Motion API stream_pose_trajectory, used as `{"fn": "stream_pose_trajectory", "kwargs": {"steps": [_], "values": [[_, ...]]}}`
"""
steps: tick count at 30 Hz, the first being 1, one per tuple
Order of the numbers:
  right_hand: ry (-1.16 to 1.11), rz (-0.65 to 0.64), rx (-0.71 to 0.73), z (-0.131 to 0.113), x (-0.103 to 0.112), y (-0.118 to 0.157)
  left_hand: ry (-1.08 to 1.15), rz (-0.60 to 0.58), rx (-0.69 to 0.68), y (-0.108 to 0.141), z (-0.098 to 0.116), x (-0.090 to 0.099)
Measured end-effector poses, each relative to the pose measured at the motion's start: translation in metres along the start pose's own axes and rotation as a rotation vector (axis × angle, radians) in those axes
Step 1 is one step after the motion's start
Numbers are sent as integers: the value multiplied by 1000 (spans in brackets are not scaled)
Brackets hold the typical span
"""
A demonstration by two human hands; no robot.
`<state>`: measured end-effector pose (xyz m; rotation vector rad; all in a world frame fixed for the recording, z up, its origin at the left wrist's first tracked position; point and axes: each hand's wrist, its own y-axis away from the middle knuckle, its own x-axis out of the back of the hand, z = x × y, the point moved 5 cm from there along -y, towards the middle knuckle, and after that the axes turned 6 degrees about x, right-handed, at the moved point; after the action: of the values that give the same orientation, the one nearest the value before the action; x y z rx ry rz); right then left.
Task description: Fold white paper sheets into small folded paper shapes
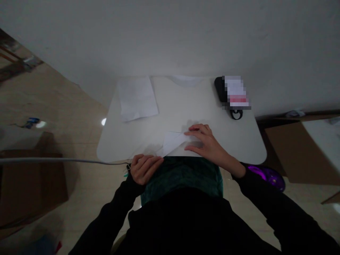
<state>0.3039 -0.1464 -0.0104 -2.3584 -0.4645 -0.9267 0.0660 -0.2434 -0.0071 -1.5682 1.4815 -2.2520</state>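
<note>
A small folded white paper (172, 142) lies at the near edge of the white table (183, 109). My left hand (145, 168) is at that edge, its fingers pressed together on the paper's lower left corner. At the paper's right end is my right hand (203, 141), thumb and fingers apart, the fingertips close to the paper's upper right corner. Whether they touch it is hard to tell. A larger white sheet (138, 99) lies flat at the back left of the table.
A black case (220, 90) with a strap loop stands at the back right, beside a blurred item. Another paper (186, 80) rests against the wall. A grey cable (79, 160) runs to my left wrist. Cardboard boxes (32, 180) flank the table.
</note>
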Motion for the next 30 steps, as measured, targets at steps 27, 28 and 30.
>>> {"fn": "stream_pose_trajectory", "kwargs": {"steps": [27, 28, 30], "values": [[-880, 166, -232, 73, 35, -115, 1222, -658, 734, -197, -117, -130], [-864, 149, -226, 73, 33, -114, 1287, -748, 708, -192, -105, -140], [-830, 117, -211, 75, 27, -113, 1374, -912, 711, -180, -86, -153]]}}
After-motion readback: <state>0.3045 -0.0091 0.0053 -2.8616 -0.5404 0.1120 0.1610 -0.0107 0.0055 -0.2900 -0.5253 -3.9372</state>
